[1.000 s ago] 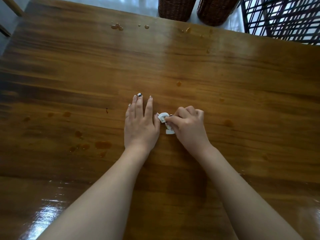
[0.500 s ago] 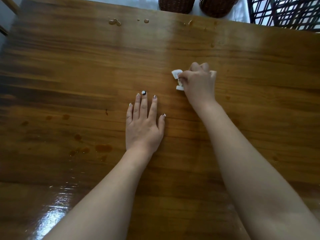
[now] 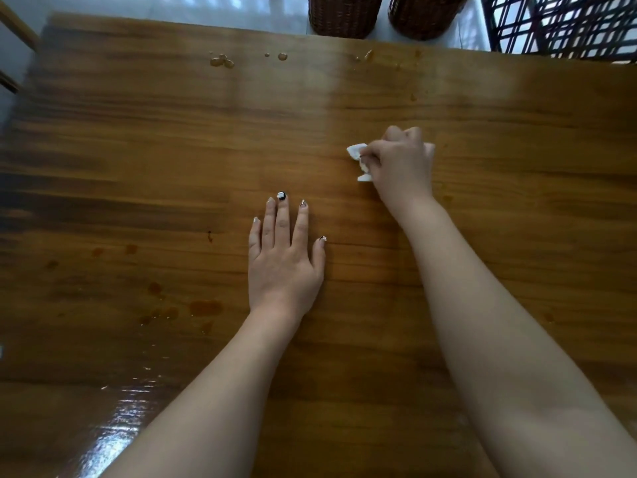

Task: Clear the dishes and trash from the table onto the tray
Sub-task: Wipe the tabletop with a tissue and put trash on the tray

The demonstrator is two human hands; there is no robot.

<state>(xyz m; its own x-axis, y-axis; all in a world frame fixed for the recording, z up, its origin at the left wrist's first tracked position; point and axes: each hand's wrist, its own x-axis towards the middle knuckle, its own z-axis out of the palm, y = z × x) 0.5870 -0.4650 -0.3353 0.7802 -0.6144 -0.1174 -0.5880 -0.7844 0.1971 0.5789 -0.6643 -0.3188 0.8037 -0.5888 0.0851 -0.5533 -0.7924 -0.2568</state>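
My right hand [image 3: 400,163] grips a crumpled white tissue [image 3: 358,157] and presses it on the wooden table [image 3: 172,139], right of centre. Bits of the tissue stick out to the left of my fist and at its right edge; the rest is hidden under my fingers. My left hand [image 3: 282,260] lies flat on the table with straight fingers, nearer to me and to the left of the tissue, holding nothing. No tray or dishes are in view.
Liquid drops [image 3: 220,60] sit near the far edge, and brown stains [image 3: 203,307] mark the wood to the left of my left wrist. Two wicker baskets [image 3: 344,12] and a dark metal grid rack [image 3: 565,25] stand beyond the table's far edge.
My right hand has carried the tissue away from beside my left hand, across the table toward the far right. My left hand has stayed flat in place.
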